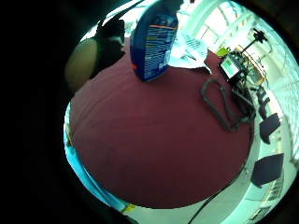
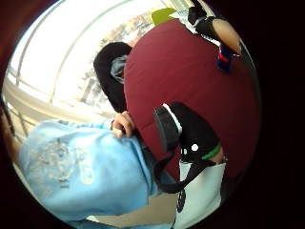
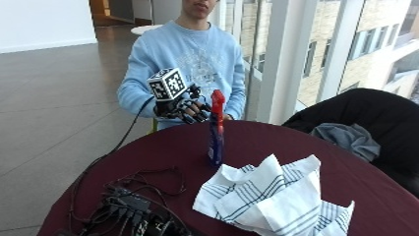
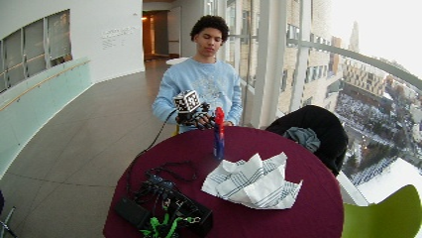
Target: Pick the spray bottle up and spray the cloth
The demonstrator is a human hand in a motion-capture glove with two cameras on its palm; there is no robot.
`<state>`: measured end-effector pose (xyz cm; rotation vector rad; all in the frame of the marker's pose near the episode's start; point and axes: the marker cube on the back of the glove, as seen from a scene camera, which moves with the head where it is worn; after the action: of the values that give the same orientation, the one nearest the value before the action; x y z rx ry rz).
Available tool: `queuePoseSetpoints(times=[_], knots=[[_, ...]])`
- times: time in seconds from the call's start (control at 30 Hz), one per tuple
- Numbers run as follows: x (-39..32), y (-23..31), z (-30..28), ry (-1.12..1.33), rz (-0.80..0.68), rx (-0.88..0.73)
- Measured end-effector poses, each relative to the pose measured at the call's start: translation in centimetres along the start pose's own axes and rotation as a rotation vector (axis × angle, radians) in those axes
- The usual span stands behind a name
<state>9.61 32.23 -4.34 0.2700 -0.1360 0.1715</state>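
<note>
Maroon table (image 3: 367, 182) carries blue spray bottle (image 3: 215, 140) with red trigger, upright; striped cloth (image 3: 275, 196) crumpled just beside bottle, cable bundle (image 3: 131, 206) on its other side. Gloved right hand (image 3: 187, 109) hovers beside trigger, fingers loosely curled, holding nothing. Judged: reach step; next, wrap fingers round bottle neck.

Little-finger palm view: bottle (image 1: 153, 42) near palm, untouched.

Wide view: glass-walled room, black chair (image 4: 316, 130) beyond bottle.

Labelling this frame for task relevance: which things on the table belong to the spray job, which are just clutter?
Job:
- spray bottle, upright on the table, not yet held
- striped cloth, crumpled beside the bottle
- gloved right hand, raised just behind the bottle's red top

Clutter:
- cables and electronics at the table's near edge
- dark chair with a grey garment beside the table
</note>
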Motion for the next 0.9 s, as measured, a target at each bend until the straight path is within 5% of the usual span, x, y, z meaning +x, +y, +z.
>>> queuePoseSetpoints(times=[0.9], knots=[[5.0, -7.6, -0.3, -0.697, 0.335, 0.413]])
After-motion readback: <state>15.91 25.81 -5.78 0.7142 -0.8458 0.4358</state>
